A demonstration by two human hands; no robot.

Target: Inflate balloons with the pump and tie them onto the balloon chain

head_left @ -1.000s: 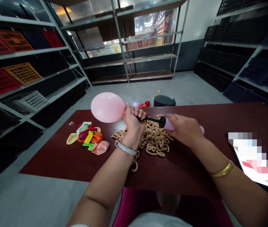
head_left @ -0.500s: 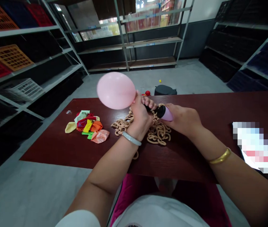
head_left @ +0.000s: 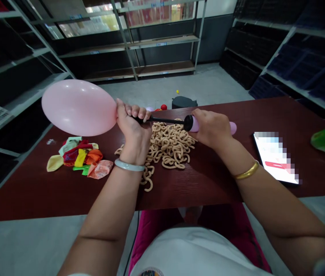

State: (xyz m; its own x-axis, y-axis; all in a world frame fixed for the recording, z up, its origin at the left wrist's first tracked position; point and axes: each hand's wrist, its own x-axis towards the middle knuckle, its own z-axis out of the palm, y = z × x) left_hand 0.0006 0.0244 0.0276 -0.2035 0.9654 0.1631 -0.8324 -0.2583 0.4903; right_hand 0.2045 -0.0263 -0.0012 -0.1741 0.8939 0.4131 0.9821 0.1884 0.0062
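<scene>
On my feed the pink balloon [head_left: 77, 107] sits far left, above the desk [head_left: 208, 180]. It is clearly fatter than it was half a second ago, so the pumping is filling it. Below it the flat balloons [head_left: 79, 159] lie in the same heap on the desk as before. My left hand [head_left: 132, 122] is clenched round the balloon's neck where it meets the tip of the pump [head_left: 192, 123], just as in the earlier frames. Behind the wrist the pile of rings [head_left: 170, 147] is unmoved. The rod [head_left: 165, 121] now shows long between the hands, where a moment ago it was pushed nearly home, so this is the drawn-out half of a stroke. My right hand [head_left: 211, 128] is wrapped tight round the pump's barrel. A phone [head_left: 274, 157] lies to its right.
</scene>
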